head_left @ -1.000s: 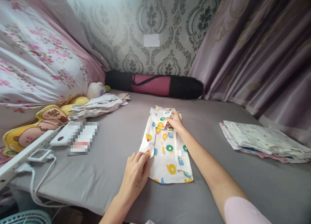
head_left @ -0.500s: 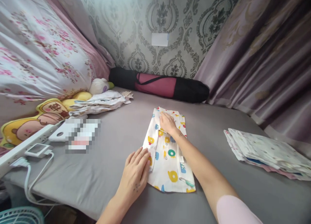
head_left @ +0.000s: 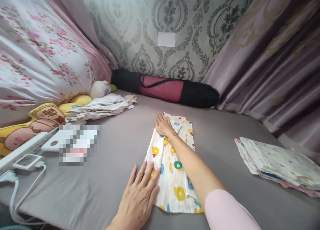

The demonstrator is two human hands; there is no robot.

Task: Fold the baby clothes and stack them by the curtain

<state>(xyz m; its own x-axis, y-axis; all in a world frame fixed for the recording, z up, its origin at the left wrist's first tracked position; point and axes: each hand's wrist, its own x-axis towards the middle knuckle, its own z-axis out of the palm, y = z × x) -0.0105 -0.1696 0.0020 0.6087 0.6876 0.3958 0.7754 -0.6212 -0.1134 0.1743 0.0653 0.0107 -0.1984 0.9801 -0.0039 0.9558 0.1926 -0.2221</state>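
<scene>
A white garment (head_left: 172,176) with yellow, blue and green prints lies on the grey sheet, its sides folded inward into a long strip. My left hand (head_left: 141,190) rests palm down along its near left edge, fingers spread, partly on the cloth and partly on the sheet. Farther up, my right hand (head_left: 163,126) lies flat on the upper left corner of the garment, fingers stretched out. The right forearm crosses over the cloth and hides part of its right side.
Folded clothes (head_left: 280,161) lie in a stack at right; another cloth pile (head_left: 100,107) is at left beside plush toys. A power strip (head_left: 30,150) with a white cable sits at the left edge. A black and pink bag (head_left: 162,89) lies along the wall.
My right hand has shifted left to the garment's upper left edge, its fingers flatter. The left hand's fingers have spread wider. The view has tilted and moved slightly.
</scene>
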